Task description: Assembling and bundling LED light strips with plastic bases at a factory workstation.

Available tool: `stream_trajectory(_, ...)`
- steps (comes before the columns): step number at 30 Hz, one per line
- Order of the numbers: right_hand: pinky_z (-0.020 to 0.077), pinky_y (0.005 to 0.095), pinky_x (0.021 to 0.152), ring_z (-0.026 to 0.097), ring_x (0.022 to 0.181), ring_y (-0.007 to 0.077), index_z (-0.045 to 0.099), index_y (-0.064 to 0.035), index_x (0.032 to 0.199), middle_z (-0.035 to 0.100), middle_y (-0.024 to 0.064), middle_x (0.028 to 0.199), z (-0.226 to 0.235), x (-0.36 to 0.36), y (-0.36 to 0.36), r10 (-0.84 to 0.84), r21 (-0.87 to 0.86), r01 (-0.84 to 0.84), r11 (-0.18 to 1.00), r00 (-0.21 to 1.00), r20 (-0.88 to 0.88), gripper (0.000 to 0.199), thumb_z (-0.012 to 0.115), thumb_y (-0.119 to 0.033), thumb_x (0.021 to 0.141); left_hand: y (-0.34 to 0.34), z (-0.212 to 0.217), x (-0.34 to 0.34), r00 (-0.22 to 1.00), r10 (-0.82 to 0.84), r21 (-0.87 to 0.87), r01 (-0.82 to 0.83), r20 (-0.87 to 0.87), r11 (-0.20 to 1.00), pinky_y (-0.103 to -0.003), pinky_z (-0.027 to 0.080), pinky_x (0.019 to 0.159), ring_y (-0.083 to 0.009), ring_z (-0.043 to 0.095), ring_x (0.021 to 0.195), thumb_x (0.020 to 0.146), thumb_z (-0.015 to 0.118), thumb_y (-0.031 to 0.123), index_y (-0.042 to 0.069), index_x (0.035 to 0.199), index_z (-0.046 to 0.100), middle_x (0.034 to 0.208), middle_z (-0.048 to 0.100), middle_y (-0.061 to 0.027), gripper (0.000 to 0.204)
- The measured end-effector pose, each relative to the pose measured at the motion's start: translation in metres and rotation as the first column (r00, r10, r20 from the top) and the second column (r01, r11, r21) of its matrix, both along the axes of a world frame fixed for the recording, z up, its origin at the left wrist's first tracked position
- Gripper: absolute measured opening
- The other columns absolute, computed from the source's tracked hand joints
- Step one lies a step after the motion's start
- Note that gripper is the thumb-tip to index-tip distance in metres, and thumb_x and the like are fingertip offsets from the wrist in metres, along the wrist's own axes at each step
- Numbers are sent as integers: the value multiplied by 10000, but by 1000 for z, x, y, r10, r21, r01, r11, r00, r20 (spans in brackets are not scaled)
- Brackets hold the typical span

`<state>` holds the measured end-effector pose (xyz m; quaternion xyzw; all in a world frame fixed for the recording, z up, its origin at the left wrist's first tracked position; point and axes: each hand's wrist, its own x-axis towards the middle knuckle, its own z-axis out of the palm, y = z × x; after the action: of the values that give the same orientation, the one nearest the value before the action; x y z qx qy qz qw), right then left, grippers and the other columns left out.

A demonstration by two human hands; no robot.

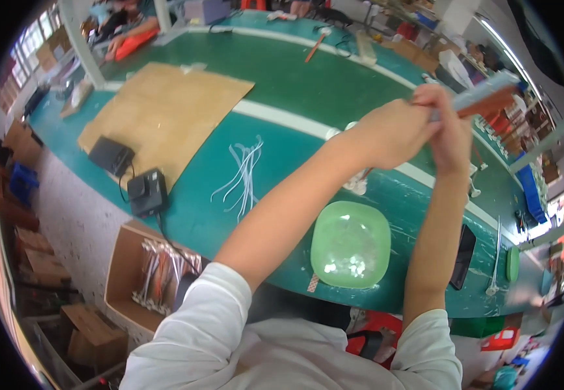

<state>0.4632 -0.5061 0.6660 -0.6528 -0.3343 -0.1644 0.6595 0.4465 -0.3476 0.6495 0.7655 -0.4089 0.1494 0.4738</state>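
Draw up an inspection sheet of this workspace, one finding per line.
Surface: green tabletop, pale scuffs toward the right.
Job's things: blurred grey-and-brown object by the hands; identity unclear.
Clutter: white strips, green dish, brown sheet.
Grips: left grip and right grip close together, raised over the table; blur hides the exact hold.
Cables: black cable running from a black box toward an open carton.
Surroundings: the carton, with thin sticks, stands at lower left; another person's arm shows at upper left.

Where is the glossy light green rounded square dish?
In the head view, that light green dish sits right of centre on the green tabletop, near the person's edge, between the bare left forearm and bare right forearm.
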Motion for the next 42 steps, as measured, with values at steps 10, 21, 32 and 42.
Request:
stream_trajectory(10,502,337,850,572,1081,179,664,-66,1024,613,43,1153,5,-1,40,-421,-319,461,828,887,190,190,653,-218,911,134,43,13,892,393,168,-433,224,886,-330,521,603,-274,644,607,932,531,157,-10,1022,587,692,635,-161,198)
stream_trajectory(21,509,374,748,613,888,238,673,-83,794,644,48,849,-83,22,193,494,-890,399,222,740,456,66,668,-81,729,226,41,-56,857,513,-981,-47,58,189,-356,467,631,-233,476,623,964,400,128,10,903,453,736,480,-83,143)
stream_trajectory(32,504,391,714,647,746,258,659,-97,687,625,81,691,-36,-6,192,471,-815,579,21,713,519,28,636,-107,675,223,66,-60,807,582,-956,-84,101,282,-230,378,508,-97,388,538,1051,428,285,88,895,466,642,414,-2,255)
stream_trajectory(42,529,445,688,657,740,367,674,-46,783,670,172,760,11,3,159,103,-819,546,178,817,567,65,622,-83,772,179,88,-79,922,386,-798,-219,19,562,-247,395,472,-113,458,487,1051,417,343,45,921,528,618,487,-17,343)
